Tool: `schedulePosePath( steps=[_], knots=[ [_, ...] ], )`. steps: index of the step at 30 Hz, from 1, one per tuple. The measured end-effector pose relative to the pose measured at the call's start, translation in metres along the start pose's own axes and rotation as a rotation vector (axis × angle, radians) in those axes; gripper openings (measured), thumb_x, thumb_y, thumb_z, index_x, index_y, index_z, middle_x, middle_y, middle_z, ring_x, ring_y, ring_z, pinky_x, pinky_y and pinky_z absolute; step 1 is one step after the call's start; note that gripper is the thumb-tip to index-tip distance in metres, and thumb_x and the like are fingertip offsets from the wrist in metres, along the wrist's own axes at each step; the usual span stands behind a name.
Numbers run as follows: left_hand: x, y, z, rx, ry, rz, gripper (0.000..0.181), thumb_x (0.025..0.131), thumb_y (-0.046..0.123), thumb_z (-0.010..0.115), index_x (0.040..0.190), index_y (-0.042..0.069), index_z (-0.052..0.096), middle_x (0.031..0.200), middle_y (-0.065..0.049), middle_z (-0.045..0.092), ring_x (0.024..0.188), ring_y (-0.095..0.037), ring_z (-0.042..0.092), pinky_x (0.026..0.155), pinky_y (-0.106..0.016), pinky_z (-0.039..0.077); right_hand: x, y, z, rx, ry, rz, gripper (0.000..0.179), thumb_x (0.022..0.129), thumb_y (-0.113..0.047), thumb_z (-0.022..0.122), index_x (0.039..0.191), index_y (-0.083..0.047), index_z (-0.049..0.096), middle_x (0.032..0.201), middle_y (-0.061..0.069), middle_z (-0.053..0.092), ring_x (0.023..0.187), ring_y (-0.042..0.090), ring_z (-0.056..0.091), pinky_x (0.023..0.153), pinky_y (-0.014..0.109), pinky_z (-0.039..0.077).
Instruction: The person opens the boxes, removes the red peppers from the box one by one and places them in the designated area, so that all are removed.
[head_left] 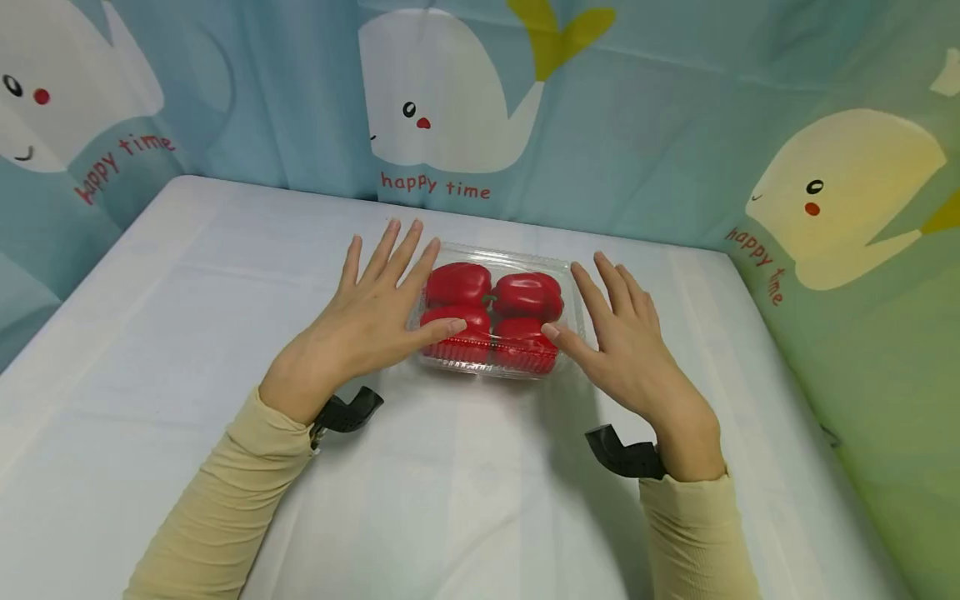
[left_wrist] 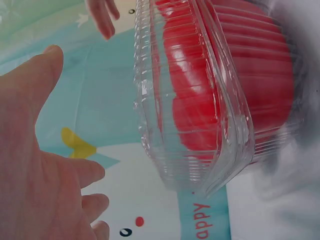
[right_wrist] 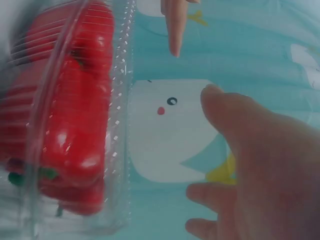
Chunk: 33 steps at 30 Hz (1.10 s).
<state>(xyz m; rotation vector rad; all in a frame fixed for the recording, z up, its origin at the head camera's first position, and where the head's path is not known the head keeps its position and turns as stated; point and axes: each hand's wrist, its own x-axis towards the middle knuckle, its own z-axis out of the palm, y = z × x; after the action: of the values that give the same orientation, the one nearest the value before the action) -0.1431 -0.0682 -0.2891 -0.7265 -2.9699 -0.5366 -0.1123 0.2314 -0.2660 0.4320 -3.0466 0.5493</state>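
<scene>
A clear plastic clamshell box (head_left: pixel 517 257) with its lid down stands on the table, holding several red bell peppers (head_left: pixel 527 293). Over the box's left side hovers my left hand (head_left: pixel 367 312), fingers spread and palm down. My right hand (head_left: pixel 628 354) is held out the same way by the right side. From the left wrist view, a gap separates the left thumb from the ridged box wall (left_wrist: pixel 197 172). The right wrist view likewise shows the right thumb and fingers apart from the box's edge (right_wrist: pixel 120 125). Nothing is in either hand.
A white cloth covers the table (head_left: pixel 187 333). Behind it and along the sides hangs a blue-green curtain (head_left: pixel 645 150) printed with white whales. Black curved mounts sit at the left wrist (head_left: pixel 348 411) and the right wrist (head_left: pixel 626 454).
</scene>
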Motion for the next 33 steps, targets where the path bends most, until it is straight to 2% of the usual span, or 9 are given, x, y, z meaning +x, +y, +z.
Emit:
schedulePosePath(
  steps=[7,14,19,24,30,33],
  knots=[
    [0.002,0.003,0.004,0.011,-0.02,0.016,0.097,0.092,0.074,0.04,0.161,0.018,0.002,0.168,-0.004,-0.011,0.154,-0.026,-0.017,0.121,-0.06,-0.012,-0.001,0.01,0.0,0.07,0.003,0.005,0.078,0.098,-0.052,0.051,0.16,-0.021,0.015,0.168,0.008,0.001,0.153,0.041,-0.001,0.114,0.072,0.009],
    [0.004,0.009,0.01,0.018,-0.032,0.051,0.098,0.09,0.073,0.046,0.161,0.018,0.007,0.169,-0.006,-0.004,0.155,-0.029,-0.012,0.122,-0.06,-0.008,-0.002,0.018,-0.001,0.15,-0.047,0.045,0.075,0.1,-0.045,0.052,0.16,-0.018,0.016,0.168,0.01,0.003,0.153,0.038,0.002,0.113,0.071,0.019],
    [0.008,0.016,0.017,0.011,-0.059,0.095,0.1,0.087,0.073,0.051,0.161,0.018,0.012,0.169,-0.008,0.003,0.156,-0.03,-0.006,0.124,-0.057,-0.004,-0.001,0.023,-0.002,0.188,-0.085,0.06,0.074,0.1,-0.047,0.051,0.159,-0.015,0.019,0.166,0.011,0.01,0.152,0.038,0.012,0.115,0.067,0.024],
    [0.014,0.03,0.018,0.02,-0.078,0.167,0.099,0.086,0.07,0.056,0.16,0.015,0.019,0.167,-0.011,0.012,0.155,-0.033,0.005,0.125,-0.055,0.006,0.0,0.025,-0.002,0.203,-0.115,0.041,0.073,0.1,-0.046,0.051,0.158,-0.011,0.021,0.163,0.011,0.02,0.148,0.038,0.026,0.114,0.063,0.03],
    [0.025,0.056,0.019,0.044,-0.096,0.263,0.096,0.088,0.067,0.059,0.159,0.013,0.022,0.165,-0.012,0.022,0.153,-0.033,0.018,0.126,-0.049,0.015,0.0,0.026,-0.001,0.26,-0.13,0.05,0.068,0.101,-0.04,0.052,0.156,-0.012,0.024,0.16,0.011,0.027,0.141,0.041,0.038,0.11,0.059,0.039],
    [0.031,0.066,0.023,0.039,-0.119,0.272,0.095,0.088,0.064,0.061,0.159,0.014,0.022,0.165,-0.01,0.022,0.154,-0.03,0.018,0.126,-0.047,0.015,0.0,0.024,-0.001,0.293,-0.133,0.035,0.066,0.102,-0.037,0.053,0.156,-0.012,0.026,0.159,0.011,0.028,0.141,0.041,0.039,0.111,0.058,0.038]
  ],
)
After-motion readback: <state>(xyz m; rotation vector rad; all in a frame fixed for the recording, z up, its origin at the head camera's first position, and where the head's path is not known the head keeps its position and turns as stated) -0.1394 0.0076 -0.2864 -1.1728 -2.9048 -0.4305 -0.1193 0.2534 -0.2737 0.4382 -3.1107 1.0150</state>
